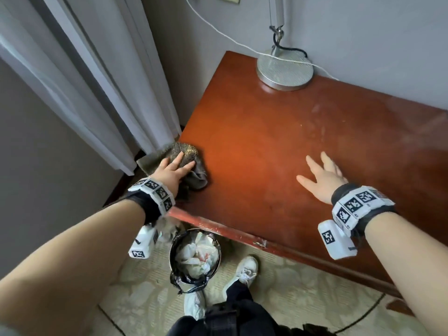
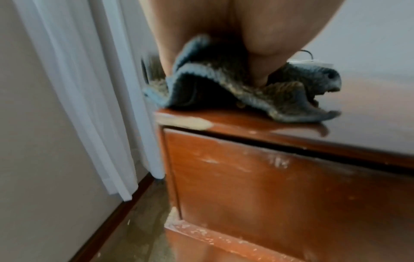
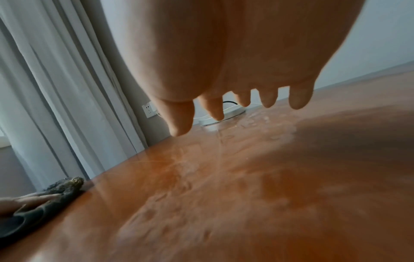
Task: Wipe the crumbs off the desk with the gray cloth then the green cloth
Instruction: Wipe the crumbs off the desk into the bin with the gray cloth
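Note:
The crumpled gray cloth (image 1: 195, 177) (image 2: 224, 92) (image 3: 67, 186) lies at the left edge of the red-brown desk (image 1: 266, 137), near its front corner. My left hand (image 1: 174, 169) (image 2: 201, 26) presses down on the cloth with fingers (image 3: 38, 197) laid fairly straight across it. My right hand (image 1: 320, 175) (image 3: 235, 70) is spread flat, fingers (image 3: 300, 99) apart, low over the desk's middle and holding nothing. Pale smears mark the desk top (image 3: 257, 124). No green cloth is in view.
A metal lamp base (image 1: 284, 71) with a black cord and a white cable stands at the desk's back. A lined waste bin (image 1: 195, 255) with crumpled paper sits on the floor under the front left corner. White curtains (image 1: 84, 81) hang at left. The drawer front (image 2: 268, 186) is scuffed.

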